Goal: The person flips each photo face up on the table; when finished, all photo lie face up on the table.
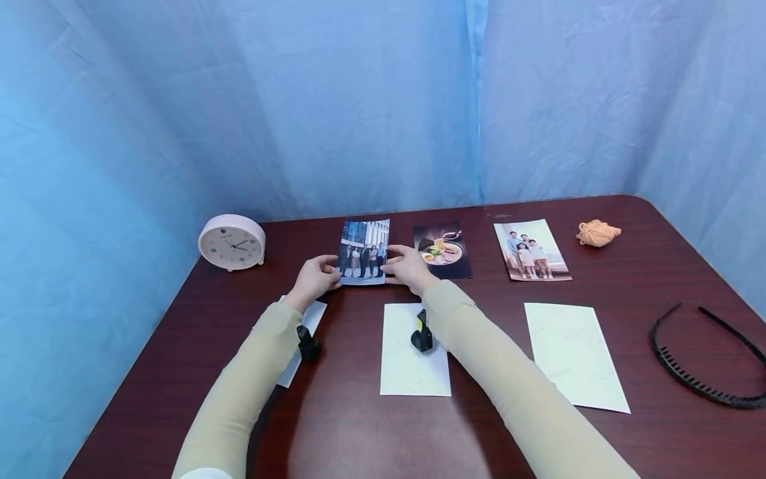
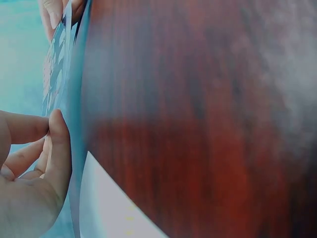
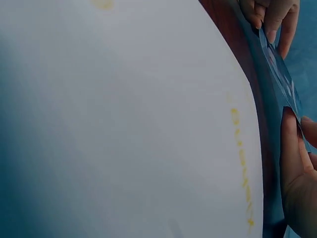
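Observation:
Both hands hold one photo print (image 1: 363, 249) showing a group in business clothes before a building, near the back of the table. My left hand (image 1: 314, 276) pinches its left edge between thumb and fingers. At the opposite edge, my right hand (image 1: 409, 267) pinches it the same way. In the left wrist view the photo (image 2: 57, 74) appears nearly edge-on, with the left thumb and fingertips at its near side. The right wrist view also shows the print (image 3: 283, 74) spanning the two hands. Just right of the right hand lies a photo of a noodle bowl (image 1: 443, 251).
A family photo (image 1: 532, 251) and a peach yarn ball (image 1: 598, 233) lie at the back right. White sheets (image 1: 413, 379), (image 1: 574, 352) and a partly covered sheet (image 1: 293, 366) lie nearer. A round clock (image 1: 232, 243) stands back left; a black headband (image 1: 688, 379) lies right.

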A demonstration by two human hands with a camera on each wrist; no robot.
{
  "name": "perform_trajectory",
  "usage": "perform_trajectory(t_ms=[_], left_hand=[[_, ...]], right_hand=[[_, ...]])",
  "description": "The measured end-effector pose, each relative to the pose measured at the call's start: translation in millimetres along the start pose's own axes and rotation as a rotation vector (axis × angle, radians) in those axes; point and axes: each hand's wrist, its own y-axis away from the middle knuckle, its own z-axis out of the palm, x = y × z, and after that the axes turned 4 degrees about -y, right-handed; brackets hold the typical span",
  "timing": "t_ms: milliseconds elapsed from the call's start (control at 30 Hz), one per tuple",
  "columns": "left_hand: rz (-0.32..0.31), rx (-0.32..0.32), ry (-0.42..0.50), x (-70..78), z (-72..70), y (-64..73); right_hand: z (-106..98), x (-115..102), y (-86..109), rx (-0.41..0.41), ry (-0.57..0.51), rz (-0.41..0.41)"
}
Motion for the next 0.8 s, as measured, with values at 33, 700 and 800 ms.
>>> perform_trajectory(t_ms=[33, 700, 800], left_hand=[[-0.001, 0.000, -0.002, -0.5, 0.1, -0.4], [-0.069, 0.025, -0.077, 0.3, 3.2, -2.5], [-0.070, 0.033, -0.087, 0.5, 2.8, -2.9]], right_hand=[[0.3, -0.1, 0.0, 0.000, 0.001, 0.004], [2.6, -0.6, -1.2, 0.036, 0.052, 0.027], [2.7, -2.1, 0.1, 0.039, 0.066, 0.029]])
